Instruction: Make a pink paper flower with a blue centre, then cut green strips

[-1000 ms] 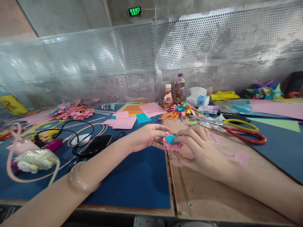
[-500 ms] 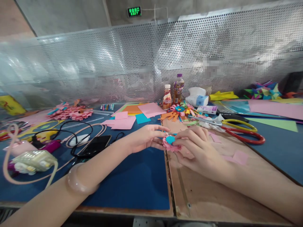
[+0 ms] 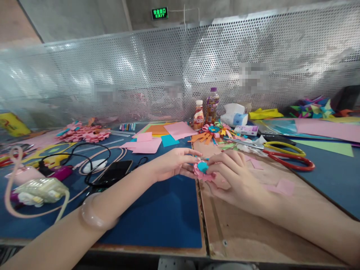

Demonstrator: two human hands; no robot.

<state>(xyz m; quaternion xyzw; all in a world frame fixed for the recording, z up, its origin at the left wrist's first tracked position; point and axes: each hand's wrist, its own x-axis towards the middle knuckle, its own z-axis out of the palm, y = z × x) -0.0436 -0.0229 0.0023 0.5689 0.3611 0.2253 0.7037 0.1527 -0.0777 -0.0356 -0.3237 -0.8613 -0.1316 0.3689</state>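
Note:
Between my hands, above the table's middle seam, is a pink paper flower point(image 3: 200, 174) with a round blue centre. My left hand point(image 3: 180, 162) grips its left edge with bent fingers. On the other side, my right hand point(image 3: 232, 172) pinches the flower, its fingertips at the blue centre. A thin blue strip shows between the two hands above the flower; I cannot tell which hand bears it. Parts of the flower's right side are hidden behind my right fingers.
Scissors point(image 3: 292, 157) with red and yellow handles lie right of my right hand. Behind are paper sheets point(image 3: 146, 145), two bottles point(image 3: 198, 115) and finished paper flowers point(image 3: 213, 131). A phone point(image 3: 115, 172), cables and a pile of pink flowers point(image 3: 84, 133) lie to the left.
Both hands stay in nearly the same place. The flower has shifted very slightly, and a little more of its pink edge shows at the right fingers.

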